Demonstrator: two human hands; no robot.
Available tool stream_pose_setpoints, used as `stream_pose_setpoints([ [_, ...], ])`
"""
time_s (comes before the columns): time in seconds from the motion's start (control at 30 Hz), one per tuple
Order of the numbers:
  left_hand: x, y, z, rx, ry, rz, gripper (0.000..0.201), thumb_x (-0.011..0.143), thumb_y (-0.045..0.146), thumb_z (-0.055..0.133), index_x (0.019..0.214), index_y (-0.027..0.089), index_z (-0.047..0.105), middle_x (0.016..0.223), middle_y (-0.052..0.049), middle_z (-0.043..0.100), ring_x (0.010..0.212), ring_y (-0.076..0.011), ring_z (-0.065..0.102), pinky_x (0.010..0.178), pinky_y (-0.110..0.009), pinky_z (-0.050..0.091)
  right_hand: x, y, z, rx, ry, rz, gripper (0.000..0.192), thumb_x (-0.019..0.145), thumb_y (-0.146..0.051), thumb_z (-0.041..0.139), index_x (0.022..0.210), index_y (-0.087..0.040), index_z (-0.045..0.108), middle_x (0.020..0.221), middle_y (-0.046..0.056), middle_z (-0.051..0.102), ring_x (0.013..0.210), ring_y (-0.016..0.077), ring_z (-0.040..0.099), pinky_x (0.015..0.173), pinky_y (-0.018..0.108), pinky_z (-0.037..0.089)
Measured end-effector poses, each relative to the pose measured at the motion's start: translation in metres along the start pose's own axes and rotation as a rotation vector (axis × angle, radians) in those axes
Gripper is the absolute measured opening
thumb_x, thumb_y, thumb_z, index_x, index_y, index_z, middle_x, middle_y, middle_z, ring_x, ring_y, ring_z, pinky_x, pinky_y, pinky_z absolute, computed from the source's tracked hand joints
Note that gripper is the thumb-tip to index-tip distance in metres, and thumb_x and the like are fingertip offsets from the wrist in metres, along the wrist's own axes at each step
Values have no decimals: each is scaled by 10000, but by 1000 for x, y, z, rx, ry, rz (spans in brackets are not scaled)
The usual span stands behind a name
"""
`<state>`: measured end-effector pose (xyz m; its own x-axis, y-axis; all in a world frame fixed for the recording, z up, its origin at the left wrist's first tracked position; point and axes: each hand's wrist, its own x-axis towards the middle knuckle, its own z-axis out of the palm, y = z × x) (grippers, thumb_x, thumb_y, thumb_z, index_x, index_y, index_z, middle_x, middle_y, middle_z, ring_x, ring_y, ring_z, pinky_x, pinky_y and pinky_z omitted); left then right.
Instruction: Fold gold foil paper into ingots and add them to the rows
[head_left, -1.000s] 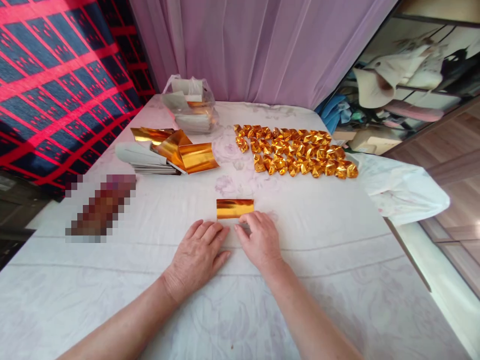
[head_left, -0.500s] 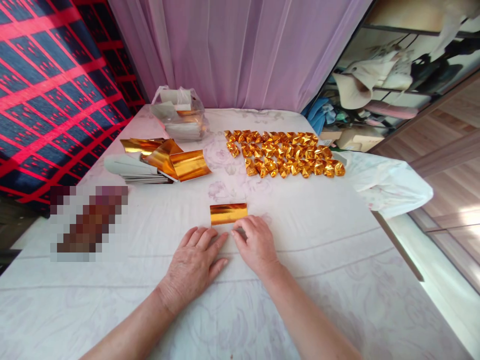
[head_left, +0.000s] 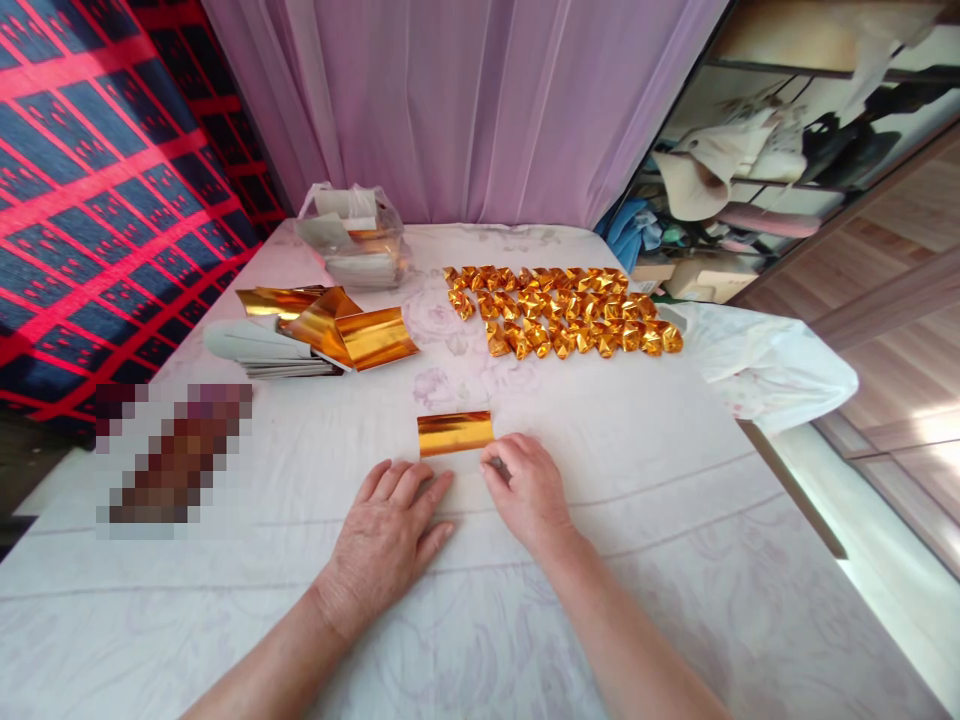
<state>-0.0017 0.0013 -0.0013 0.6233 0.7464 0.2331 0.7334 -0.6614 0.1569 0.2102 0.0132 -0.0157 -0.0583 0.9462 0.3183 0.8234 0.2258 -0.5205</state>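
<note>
Head view. Left hand (head_left: 386,535) lies palm down on the white-covered surface (head_left: 675,520), fingers (head_left: 409,485) spread flat, holding nothing; fingertips just short of the gold foil sheet (head_left: 454,433). Right hand (head_left: 529,490) rests beside it, fingers curled narrow, tips pressing at the sheet's near right corner; whether they pinch the paper edge cannot be told. The sheet lies flat near the middle of the surface, slightly toward the near edge. Far right: rows of folded gold pieces (head_left: 559,312), well apart from the hands. Far left: stack of gold sheets (head_left: 337,330) on a pale pile. Far left corner: plastic bag (head_left: 352,235) with more paper.
</note>
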Motion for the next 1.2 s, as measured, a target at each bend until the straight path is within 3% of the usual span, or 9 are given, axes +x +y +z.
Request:
stream_pose_setpoints([
  [0.83, -1, -3, 4, 10, 40, 7, 382, 946, 381, 520, 1273, 208, 617, 1155, -87, 640, 1091, -275, 558, 1032, -489, 401, 3, 22, -7, 165, -92, 1, 236, 773, -21, 544, 795, -225, 662, 850, 21, 665, 849, 181, 606, 782, 309, 460],
  [1.2, -5, -9, 5, 72, 163, 35, 310, 974, 343, 468, 1132, 177, 677, 1107, -80, 699, 1029, -263, 616, 1002, -489, 401, 3, 19, -6, 114, -85, 3, 235, 750, -9, 549, 793, -212, 658, 854, 30, 665, 861, 192, 615, 794, 315, 460],
])
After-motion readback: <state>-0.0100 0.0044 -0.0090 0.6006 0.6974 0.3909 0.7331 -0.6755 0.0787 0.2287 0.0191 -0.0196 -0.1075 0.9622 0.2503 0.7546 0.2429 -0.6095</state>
